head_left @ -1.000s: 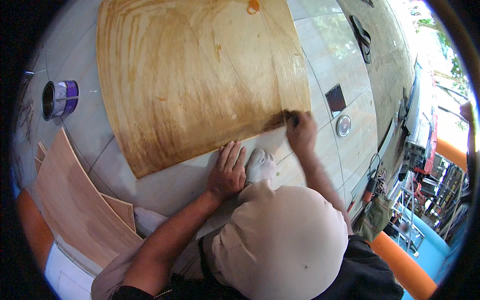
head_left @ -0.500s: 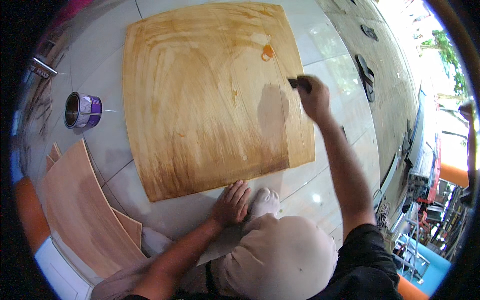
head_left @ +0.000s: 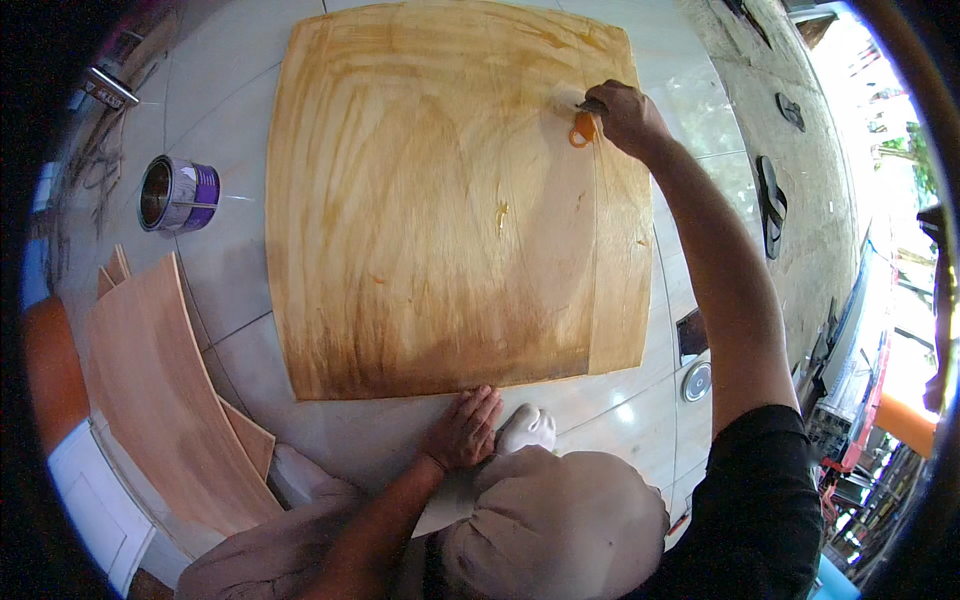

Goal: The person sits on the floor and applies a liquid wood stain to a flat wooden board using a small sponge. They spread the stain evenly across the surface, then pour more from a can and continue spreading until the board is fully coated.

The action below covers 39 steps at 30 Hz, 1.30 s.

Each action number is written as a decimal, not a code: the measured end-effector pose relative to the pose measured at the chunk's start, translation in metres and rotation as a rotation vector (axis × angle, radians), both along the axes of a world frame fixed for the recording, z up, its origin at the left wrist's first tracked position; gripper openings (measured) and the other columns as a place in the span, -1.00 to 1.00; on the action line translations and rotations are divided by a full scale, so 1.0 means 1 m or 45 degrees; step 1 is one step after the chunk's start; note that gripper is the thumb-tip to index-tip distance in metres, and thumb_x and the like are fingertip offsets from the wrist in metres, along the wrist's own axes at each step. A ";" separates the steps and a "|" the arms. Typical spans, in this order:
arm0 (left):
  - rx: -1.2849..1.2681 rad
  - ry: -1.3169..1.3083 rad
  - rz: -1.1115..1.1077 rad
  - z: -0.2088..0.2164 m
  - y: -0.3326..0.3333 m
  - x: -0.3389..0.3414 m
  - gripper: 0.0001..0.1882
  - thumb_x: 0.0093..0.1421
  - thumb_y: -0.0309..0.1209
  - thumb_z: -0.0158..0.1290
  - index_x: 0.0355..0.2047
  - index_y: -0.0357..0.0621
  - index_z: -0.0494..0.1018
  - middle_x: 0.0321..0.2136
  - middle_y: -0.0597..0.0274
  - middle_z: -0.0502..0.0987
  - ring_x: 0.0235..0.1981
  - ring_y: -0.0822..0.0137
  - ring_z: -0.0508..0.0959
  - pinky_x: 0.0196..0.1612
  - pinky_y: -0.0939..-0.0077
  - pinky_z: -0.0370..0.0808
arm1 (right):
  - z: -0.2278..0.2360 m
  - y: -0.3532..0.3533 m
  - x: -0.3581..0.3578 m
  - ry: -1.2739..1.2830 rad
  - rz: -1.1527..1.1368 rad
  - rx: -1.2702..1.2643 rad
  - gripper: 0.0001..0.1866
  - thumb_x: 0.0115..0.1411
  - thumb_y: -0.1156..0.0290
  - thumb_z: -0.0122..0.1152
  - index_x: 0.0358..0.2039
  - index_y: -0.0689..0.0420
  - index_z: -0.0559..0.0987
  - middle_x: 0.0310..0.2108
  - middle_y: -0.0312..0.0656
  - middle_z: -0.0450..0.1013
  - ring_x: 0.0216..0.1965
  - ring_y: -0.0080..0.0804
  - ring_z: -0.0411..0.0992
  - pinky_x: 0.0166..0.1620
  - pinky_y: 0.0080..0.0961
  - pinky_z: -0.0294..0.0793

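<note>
A large plywood sheet [head_left: 430, 220], streaked with yellow-brown stain and darker along its near edge, lies flat on the floor. Over its far right part, my right hand [head_left: 625, 120] is closed around a small dark flat tool [head_left: 593, 105]; the fingers hide most of it, so its exact kind is unclear. Right beside the tool is a wet orange blob [head_left: 583, 130] on the sheet. My left hand [head_left: 465, 428] rests with straight fingers at the sheet's near edge, holding nothing. Smaller glossy drips [head_left: 501, 215] show near the sheet's middle.
An opened purple-and-silver can [head_left: 190, 195] stands on the tiles at left. Bare plywood pieces [head_left: 165, 390] lean at lower left. A dark square piece [head_left: 691, 337] and a round lid-like disc [head_left: 697, 382] lie right of the sheet. Sandals [head_left: 771, 205] lie farther right.
My right hand has moved with the dark tool from the sheet's right side to the orange blob farther away. My left hand stays at the near edge. The view has shifted slightly.
</note>
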<state>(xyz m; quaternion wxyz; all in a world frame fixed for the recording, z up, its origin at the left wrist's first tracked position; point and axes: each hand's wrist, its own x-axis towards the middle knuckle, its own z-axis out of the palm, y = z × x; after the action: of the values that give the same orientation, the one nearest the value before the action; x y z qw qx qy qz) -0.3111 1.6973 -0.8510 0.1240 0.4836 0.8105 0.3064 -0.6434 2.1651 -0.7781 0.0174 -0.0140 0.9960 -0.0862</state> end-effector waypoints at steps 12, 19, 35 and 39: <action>-0.019 0.018 -0.051 0.007 0.000 -0.006 -0.39 0.24 -0.29 0.07 0.27 -0.30 0.36 0.36 -0.04 0.28 0.42 0.00 0.23 0.45 0.01 0.22 | 0.012 -0.043 0.129 -0.016 -0.100 -0.074 -0.79 0.28 0.54 0.17 -0.10 0.14 0.66 -0.11 -0.06 0.60 -0.13 0.03 0.60 -0.04 -0.15 0.64; 0.036 0.054 -0.023 0.006 0.003 -0.008 -0.41 0.21 -0.31 0.07 0.24 -0.30 0.37 0.34 -0.04 0.30 0.41 0.00 0.25 0.46 0.02 0.20 | 0.014 -0.077 0.206 0.006 -0.084 -0.137 -0.77 0.23 0.63 0.15 -0.12 0.20 0.64 -0.16 -0.02 0.59 -0.17 0.04 0.60 -0.07 -0.14 0.65; 0.039 0.088 -0.061 0.002 0.001 -0.009 -0.38 0.19 -0.29 0.03 0.25 -0.29 0.37 0.36 -0.04 0.30 0.42 0.00 0.24 0.49 0.02 0.13 | 0.064 -0.136 0.310 -0.472 -0.510 -0.681 -0.72 0.21 0.61 0.28 -0.05 0.24 0.64 -0.20 0.03 0.64 -0.16 -0.12 0.66 -0.07 -0.32 0.63; 0.070 0.101 -0.044 0.000 0.002 -0.008 -0.39 0.19 -0.27 0.04 0.23 -0.29 0.39 0.36 -0.05 0.30 0.42 -0.01 0.23 0.48 0.01 0.15 | 0.076 -0.072 0.217 -0.304 -0.561 -0.747 -0.79 0.25 0.48 0.27 -0.12 0.25 0.69 -0.20 0.00 0.69 -0.17 -0.33 0.68 -0.04 -0.35 0.62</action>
<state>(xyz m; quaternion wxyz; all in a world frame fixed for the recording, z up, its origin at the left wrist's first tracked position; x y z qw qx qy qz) -0.3196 1.6992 -0.8512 0.0838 0.5126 0.7975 0.3071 -0.4267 2.0932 -0.7021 0.1097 0.2061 0.8992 -0.3701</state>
